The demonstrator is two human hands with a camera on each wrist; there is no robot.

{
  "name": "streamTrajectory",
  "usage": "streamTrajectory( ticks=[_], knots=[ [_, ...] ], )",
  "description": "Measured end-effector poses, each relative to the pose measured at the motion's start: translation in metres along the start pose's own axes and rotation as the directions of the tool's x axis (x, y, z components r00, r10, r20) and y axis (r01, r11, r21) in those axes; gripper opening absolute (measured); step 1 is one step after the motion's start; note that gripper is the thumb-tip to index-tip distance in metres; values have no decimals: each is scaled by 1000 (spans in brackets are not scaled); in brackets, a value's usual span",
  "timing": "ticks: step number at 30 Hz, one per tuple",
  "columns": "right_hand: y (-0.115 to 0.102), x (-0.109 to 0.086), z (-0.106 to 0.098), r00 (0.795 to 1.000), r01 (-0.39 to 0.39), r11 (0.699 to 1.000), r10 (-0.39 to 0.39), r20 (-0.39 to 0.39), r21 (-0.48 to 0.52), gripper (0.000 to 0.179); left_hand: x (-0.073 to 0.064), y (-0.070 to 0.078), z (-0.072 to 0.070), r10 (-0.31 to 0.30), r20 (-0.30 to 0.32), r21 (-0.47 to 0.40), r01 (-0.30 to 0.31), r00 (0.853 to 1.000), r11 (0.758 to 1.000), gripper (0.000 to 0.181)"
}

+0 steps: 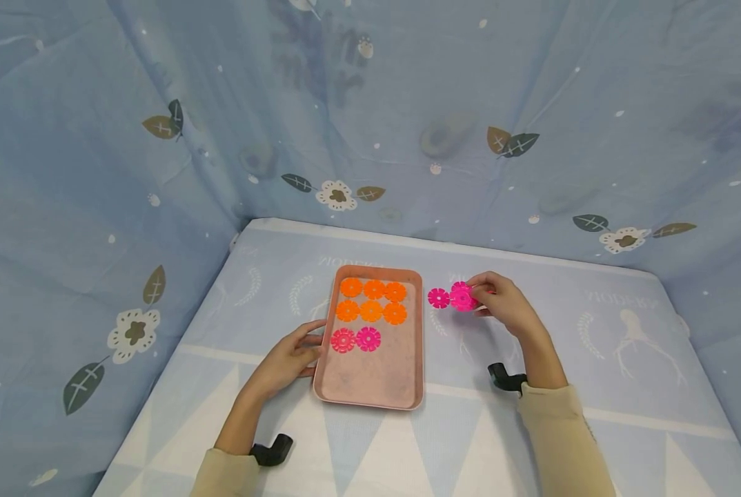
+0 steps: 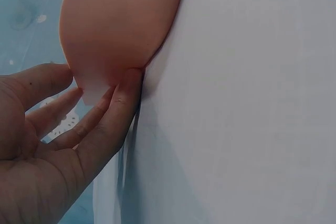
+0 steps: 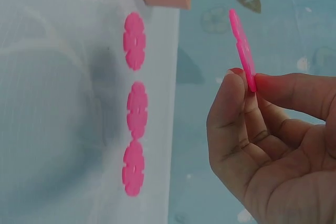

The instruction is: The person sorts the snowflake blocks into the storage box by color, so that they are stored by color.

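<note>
My right hand pinches a bright pink flower-shaped plastic disc by its lower edge between thumb and fingertips, raised above the table. Three more pink discs lie in a line on the cloth; in the head view one pink disc shows left of the hand, the others mostly hidden. My left hand has its fingers spread, fingertips touching the outer left wall of a salmon-pink tray. Inside, several orange discs form two rows, with a coral-pink disc and a pink disc beneath them.
A pale patterned cloth covers the table. Blue printed curtains hang at the back and sides. A black wrist-camera piece sits beside each forearm, one near the left sleeve and one near the right sleeve.
</note>
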State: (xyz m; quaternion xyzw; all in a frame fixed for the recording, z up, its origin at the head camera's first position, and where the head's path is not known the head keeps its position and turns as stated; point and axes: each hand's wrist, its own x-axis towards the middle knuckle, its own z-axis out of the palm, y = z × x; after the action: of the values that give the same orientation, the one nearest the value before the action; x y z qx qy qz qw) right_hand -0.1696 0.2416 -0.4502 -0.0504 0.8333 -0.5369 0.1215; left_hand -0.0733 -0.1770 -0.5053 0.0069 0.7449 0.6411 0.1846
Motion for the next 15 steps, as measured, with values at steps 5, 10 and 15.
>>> streamTrajectory(
  ticks=[5,10,15],
  knots=[
    [-6,5,12,1000,9,1000,-9,22,16,24,0,0,0,-2,-7,-1,2,1000,1000,51],
    [-14,10,25,999,20,999,-22,42,39,23,0,1,0,-7,-10,2,7,1000,1000,52],
    [-24,16,40,998,27,998,-31,60,59,23,0,1,0,-11,-12,0,11,1000,1000,51]
  ],
)
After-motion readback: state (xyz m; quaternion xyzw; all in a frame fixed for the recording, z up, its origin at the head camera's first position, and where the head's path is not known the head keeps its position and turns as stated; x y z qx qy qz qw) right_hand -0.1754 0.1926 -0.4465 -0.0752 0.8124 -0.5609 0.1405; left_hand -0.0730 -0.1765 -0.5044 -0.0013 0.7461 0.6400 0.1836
